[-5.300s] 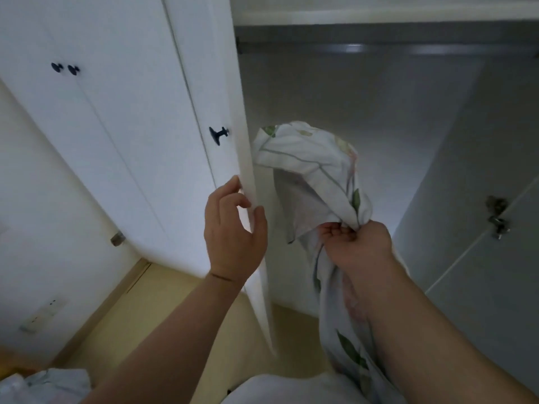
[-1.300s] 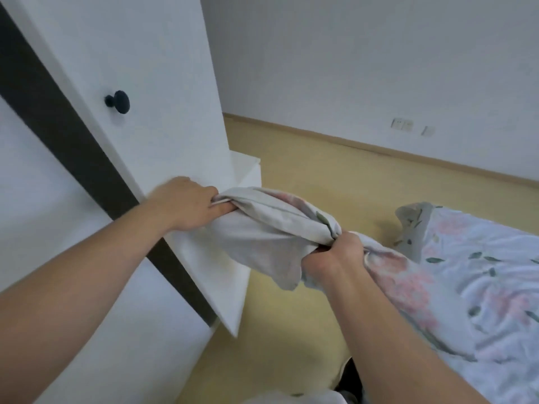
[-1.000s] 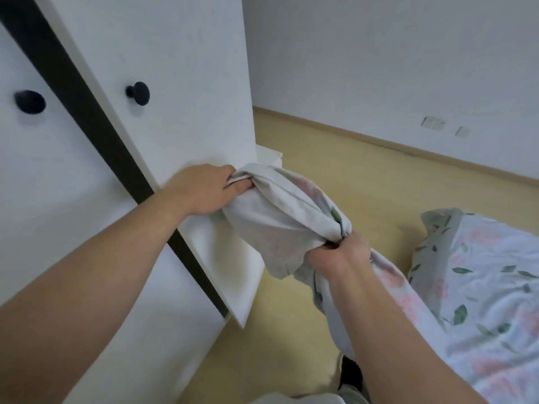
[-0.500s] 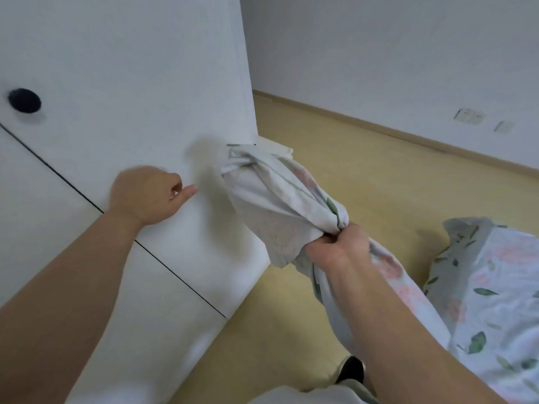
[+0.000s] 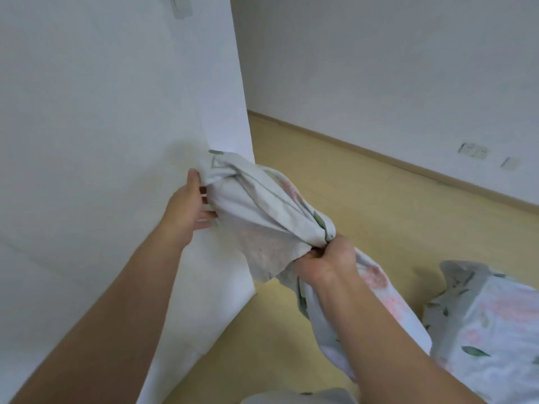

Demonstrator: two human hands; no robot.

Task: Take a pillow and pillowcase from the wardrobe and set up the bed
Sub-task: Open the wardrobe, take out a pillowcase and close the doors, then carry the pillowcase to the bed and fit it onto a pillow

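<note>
Beside wardrobe (image 5: 116, 112), left hand (image 5: 186, 211) fingers regrip pillowcase (image 5: 256, 211) end; right hand (image 5: 329, 260) still clenches it.

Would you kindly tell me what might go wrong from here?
The pillowcase is twisted into a rope in the right hand, so finding its opening may be slow. Its loose tail hangs below that forearm toward the floor and could drag or be stepped on. The left hand holds only one end, which might slip.
</note>
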